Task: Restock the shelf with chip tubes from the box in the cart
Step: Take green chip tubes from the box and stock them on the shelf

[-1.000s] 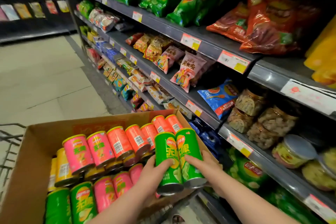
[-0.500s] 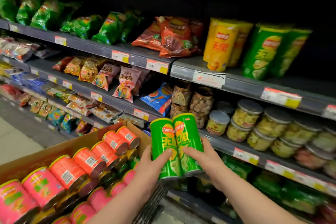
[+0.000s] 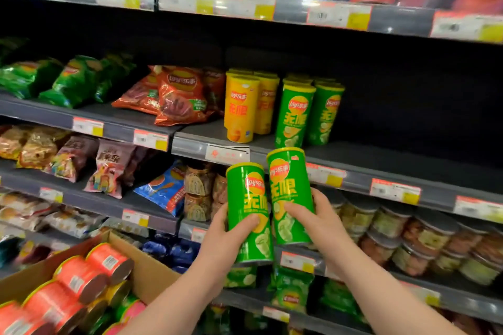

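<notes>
Shelf [image 3: 394, 156] behind, green tubes [image 3: 249, 198] gripped in fingers [image 3: 295, 208]

"Lay's 乐事" and "无限" mark the raised green tubes [image 3: 249, 212], the yellow tubes [image 3: 239, 111] and the shelved green tubes [image 3: 295, 117] at the front edge of the shelf [image 3: 381, 153].

shelf [image 3: 381, 156] grey, back panel [image 3: 408, 84] dark | price labels [image 3: 339, 17] white-yellow | snack bags [image 3: 179, 95] left | jars [image 3: 435, 236] lower right

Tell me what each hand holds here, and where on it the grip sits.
The left hand holds the left green tube around its lower half; the right hand holds the right green tube around its lower half too.
</notes>
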